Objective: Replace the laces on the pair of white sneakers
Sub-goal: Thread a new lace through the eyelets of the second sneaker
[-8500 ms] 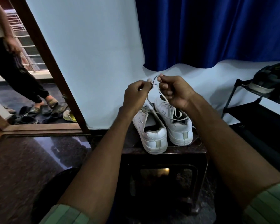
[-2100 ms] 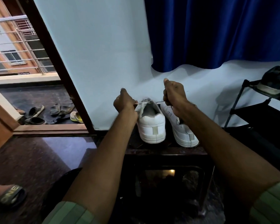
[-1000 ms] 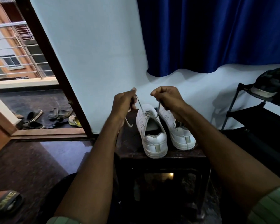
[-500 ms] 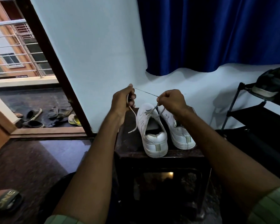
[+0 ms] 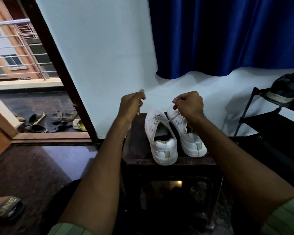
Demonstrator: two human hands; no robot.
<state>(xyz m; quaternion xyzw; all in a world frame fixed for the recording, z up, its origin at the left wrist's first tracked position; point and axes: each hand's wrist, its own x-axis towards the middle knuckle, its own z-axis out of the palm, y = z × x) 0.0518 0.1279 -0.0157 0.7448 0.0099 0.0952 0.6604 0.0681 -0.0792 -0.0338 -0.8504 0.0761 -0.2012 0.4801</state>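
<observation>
You are partway through lacing: judging by the thin white lace (image 5: 159,95) stretched taut between your fists, you are drawing it through the upper eyelets of the left-hand sneaker.

Going left to right: your left hand (image 5: 131,106) is raised above the dark wooden stand (image 5: 136,150), fingers curled tight and pinching one end of the lace, the tip showing just above the knuckles. Next comes the white leather sneaker with a grey heel tab (image 5: 159,141), heel toward you, lace crossing at its top eyelets. Your right hand (image 5: 188,104) is likewise closed, pinching the other stretch of lace right above the second white sneaker (image 5: 192,143), which stands touching the first.

Next, I would judge, you need to even out both ends, keep the tension, then cross them to knot, or feed the next eyelet if one is free; the eyelets are too small to tell.

Counted: two sneakers, one lace clearly visible in hand, two hands, one stand.
</observation>
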